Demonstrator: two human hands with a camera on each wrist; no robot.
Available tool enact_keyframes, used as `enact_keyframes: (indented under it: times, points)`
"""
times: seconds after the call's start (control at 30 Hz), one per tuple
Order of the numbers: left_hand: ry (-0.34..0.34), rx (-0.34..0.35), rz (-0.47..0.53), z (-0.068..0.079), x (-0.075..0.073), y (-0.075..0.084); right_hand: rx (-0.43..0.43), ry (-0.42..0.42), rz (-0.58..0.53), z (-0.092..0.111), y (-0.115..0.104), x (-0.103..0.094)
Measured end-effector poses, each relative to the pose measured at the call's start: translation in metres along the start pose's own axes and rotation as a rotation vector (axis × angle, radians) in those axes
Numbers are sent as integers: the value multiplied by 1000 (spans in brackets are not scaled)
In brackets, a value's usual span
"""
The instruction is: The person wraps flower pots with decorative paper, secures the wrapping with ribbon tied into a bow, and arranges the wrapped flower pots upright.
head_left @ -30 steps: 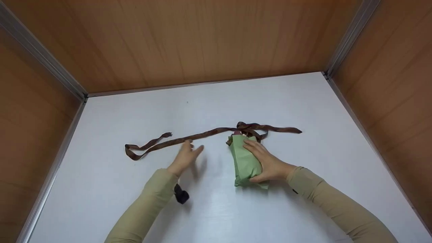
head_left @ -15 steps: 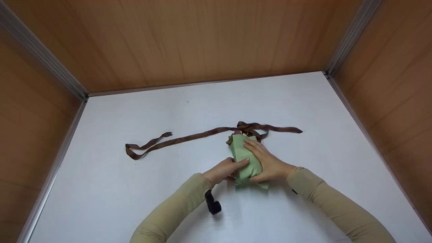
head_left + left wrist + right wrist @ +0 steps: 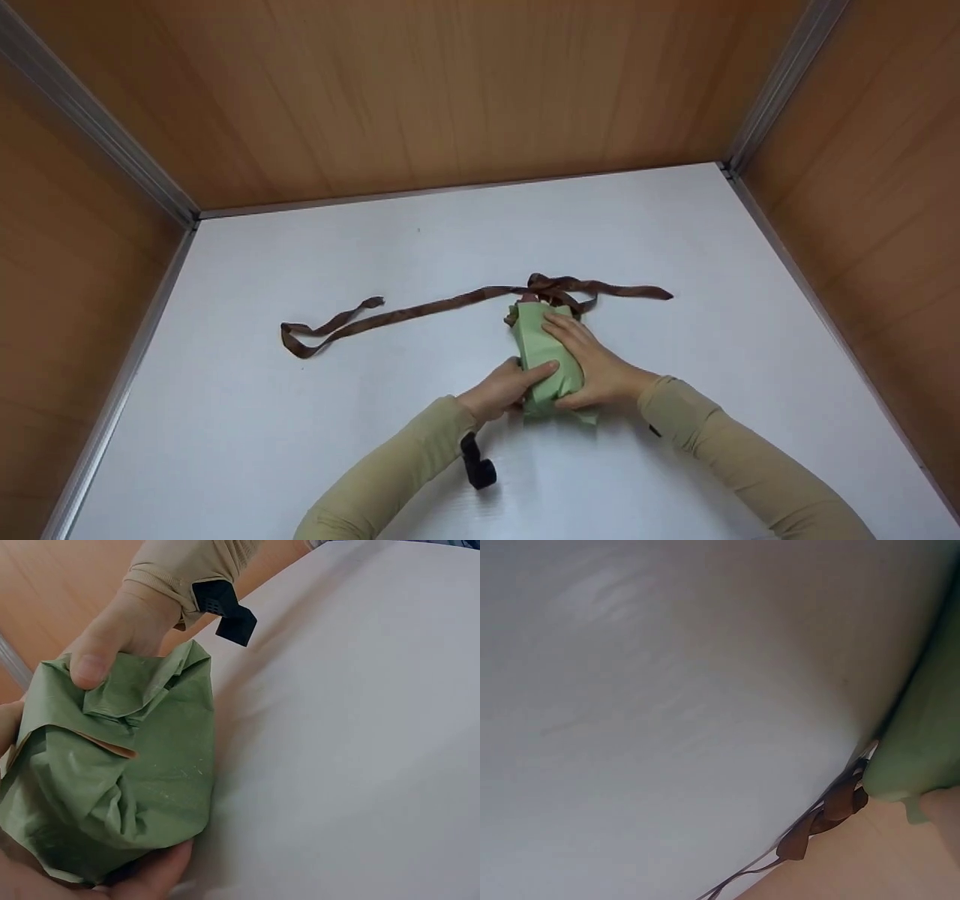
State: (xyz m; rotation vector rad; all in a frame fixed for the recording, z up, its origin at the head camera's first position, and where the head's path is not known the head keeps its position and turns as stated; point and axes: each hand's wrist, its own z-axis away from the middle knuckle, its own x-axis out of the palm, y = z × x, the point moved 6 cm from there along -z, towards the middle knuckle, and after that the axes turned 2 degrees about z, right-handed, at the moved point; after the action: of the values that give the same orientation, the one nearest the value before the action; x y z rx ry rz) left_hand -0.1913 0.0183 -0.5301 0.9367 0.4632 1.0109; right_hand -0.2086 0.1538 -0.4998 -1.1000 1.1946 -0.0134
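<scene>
A bundle wrapped in folded green paper lies between both hands, with small reddish and brownish tips showing at its far end. From the left, my left hand grips the lower part, thumb on top and fingers going underneath. My right hand holds the right side, fingers spread over the paper and thumb near the bottom. Creases and a folded flap at the near end of the green paper face the left wrist view. A brown ribbon runs behind the bundle's far end, its middle tangled or looped there.
The white table is bounded by wood-grain panels at the back and sides, with metal strips at their corners. A black wrist-worn device hangs from the left sleeve, close above the table.
My left hand has moved right from beside the ribbon to the green bundle and now grips its lower left side. My right hand and the ribbon have stayed in place.
</scene>
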Motion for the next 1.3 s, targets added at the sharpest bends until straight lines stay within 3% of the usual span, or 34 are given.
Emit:
enact_keyframes:
  times: [0.17, 0.27, 0.33, 0.47, 0.53, 0.6, 0.7, 0.8, 1.03, 1.3]
  points:
    - [19, 0, 4, 1, 0, -1, -7, -28, -45, 4, 0, -3]
    - [21, -6, 3, 1, -1, -2, 43, -12, -130, 10, 4, -8]
    - [24, -12, -2, 2, -1, -3, 159, 26, -200, 15, 11, -11]
    - [26, -14, -6, 4, -1, -2, 471, 64, -397, 26, 29, -11]
    - [29, -10, -5, 4, -2, -2, 578, 6, -516, 30, 34, -5]
    - [35, -8, -1, 4, -2, -2, 628, -101, -606, 33, 34, 1]
    - [42, -1, 8, 4, -2, -3, 617, -236, -727, 35, 29, 9]
    - [43, 12, 16, 4, -2, -4, 593, -277, -780, 36, 24, 13]
    - [94, 66, -27, 13, -6, 3, 572, -228, -803, 30, 14, 14]
    - [200, 120, -31, 25, -27, 22, 541, -103, -866, 6, 2, 10]
